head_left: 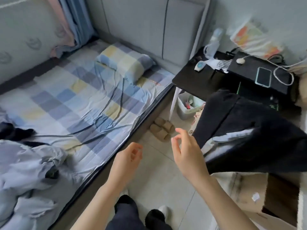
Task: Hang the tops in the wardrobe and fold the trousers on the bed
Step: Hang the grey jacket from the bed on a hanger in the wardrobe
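A dark garment (245, 130) lies draped over furniture at the right, with a pale label or lining showing. A crumpled pale blue garment (28, 165) sits on the bed (79, 97) at the lower left, with a dark garment (13, 131) beside it at the left edge. My left hand (127, 156) hovers over the floor by the bed's edge, fingers loosely curled, holding nothing. My right hand (184, 146) is raised just left of the dark garment, fingers relaxed and empty. No wardrobe is in view.
A checked pillow (126, 62) lies at the head of the bed. A black side table (199, 80) holds a phone (263, 77), cables and small items. Under it stand a bin (187, 105) and beige slippers (162, 128). A cardboard box (245, 196) sits at the lower right.
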The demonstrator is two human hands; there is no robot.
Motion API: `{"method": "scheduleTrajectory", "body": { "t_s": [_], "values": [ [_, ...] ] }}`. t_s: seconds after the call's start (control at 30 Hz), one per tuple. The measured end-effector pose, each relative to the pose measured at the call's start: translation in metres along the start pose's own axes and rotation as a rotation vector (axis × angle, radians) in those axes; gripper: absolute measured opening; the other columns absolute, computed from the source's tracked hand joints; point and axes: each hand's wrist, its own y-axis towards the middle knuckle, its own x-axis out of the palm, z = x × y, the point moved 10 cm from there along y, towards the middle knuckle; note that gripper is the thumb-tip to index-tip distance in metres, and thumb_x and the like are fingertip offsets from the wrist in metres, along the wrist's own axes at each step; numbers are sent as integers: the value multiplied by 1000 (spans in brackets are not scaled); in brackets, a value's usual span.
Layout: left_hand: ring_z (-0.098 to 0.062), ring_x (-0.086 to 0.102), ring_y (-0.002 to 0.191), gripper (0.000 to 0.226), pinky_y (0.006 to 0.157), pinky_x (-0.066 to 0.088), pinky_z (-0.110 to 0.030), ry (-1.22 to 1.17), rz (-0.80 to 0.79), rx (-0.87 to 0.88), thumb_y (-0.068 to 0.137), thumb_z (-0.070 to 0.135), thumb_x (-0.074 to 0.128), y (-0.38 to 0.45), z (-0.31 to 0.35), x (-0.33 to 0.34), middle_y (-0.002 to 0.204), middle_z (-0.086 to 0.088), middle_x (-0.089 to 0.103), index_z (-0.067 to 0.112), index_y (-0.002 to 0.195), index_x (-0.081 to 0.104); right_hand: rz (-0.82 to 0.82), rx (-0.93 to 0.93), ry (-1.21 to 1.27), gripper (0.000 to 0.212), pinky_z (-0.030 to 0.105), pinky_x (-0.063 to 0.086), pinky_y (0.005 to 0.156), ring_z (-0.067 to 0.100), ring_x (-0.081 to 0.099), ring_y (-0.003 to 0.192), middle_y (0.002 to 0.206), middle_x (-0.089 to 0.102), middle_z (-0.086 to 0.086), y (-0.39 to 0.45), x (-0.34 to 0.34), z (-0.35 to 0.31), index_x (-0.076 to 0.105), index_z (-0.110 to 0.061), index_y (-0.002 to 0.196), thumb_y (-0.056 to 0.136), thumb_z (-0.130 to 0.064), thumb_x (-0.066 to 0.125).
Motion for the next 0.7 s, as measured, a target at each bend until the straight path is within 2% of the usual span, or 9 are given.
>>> {"method": "scheduleTrajectory", "body": {
  "t_s": [0.1, 0.17, 0.3, 0.4, 0.47, 0.53, 0.6, 0.67, 0.7],
  "values": [
    [1, 53, 59, 19, 52, 39, -11, 23, 57, -173, 94, 21, 56, -26, -64, -36, 70, 32, 57, 39, 94, 59, -125, -74, 35, 34, 25, 38, 77, 21, 54, 103, 95, 61, -6, 5, 58, -41, 51, -10, 128, 98, -26, 47],
    [0, 53, 58, 19, 52, 38, -13, -8, 112, -308, 93, 22, 55, -47, -113, -66, 65, 25, 58, 40, 92, 60, -236, -120, 52, 34, 27, 40, 77, 20, 53, 104, 93, 58, -8, 5, 108, -72, 51, -11, 128, 98, -27, 46],
    [-5, 55, 62, 23, 60, 43, -17, -53, 195, -508, 91, 19, 58, -80, -199, -121, 72, 7, 61, 41, 85, 57, -431, -175, 53, 36, 32, 43, 81, 19, 51, 107, 96, 61, -7, 1, 202, -131, 50, -13, 129, 98, -30, 45],
    [-7, 58, 71, 17, 63, 42, -15, -90, 213, -642, 90, 15, 60, -95, -262, -161, 78, 7, 63, 33, 91, 61, -542, -202, 27, 34, 32, 40, 84, 23, 51, 107, 103, 65, -1, -2, 273, -172, 51, -12, 127, 98, -28, 47],
    [-5, 58, 79, 13, 66, 43, -17, -118, 216, -738, 89, 16, 59, -101, -316, -193, 84, 9, 64, 26, 97, 63, -629, -183, 11, 33, 31, 38, 85, 23, 51, 110, 108, 65, 1, -3, 331, -199, 52, -13, 126, 98, -30, 47],
    [-10, 60, 84, 13, 71, 47, -25, -162, 216, -814, 89, 16, 59, -101, -364, -217, 88, 7, 64, 22, 99, 65, -705, -132, 19, 32, 30, 40, 86, 21, 53, 110, 110, 64, 1, -2, 380, -219, 54, -15, 123, 98, -32, 47],
    [-14, 63, 85, 12, 74, 51, -30, -257, 242, -917, 89, 13, 58, -101, -419, -241, 92, 2, 66, 21, 97, 65, -789, -77, 23, 29, 30, 41, 82, 21, 56, 105, 102, 63, -2, 0, 437, -237, 56, -16, 119, 97, -33, 48],
    [-19, 64, 81, 10, 69, 52, -31, -401, 311, -1042, 91, 10, 57, -104, -476, -261, 95, -7, 66, 16, 94, 65, -880, -14, 18, 28, 29, 39, 76, 21, 58, 99, 95, 60, -5, -1, 495, -254, 57, -16, 116, 97, -35, 49],
    [-20, 62, 76, 9, 61, 51, -30, -467, 352, -1099, 92, 8, 57, -106, -500, -269, 95, -11, 66, 13, 93, 65, -916, 15, 20, 27, 28, 38, 74, 21, 58, 97, 96, 61, -3, -1, 519, -260, 58, -15, 114, 97, -35, 49]
  ]
}}
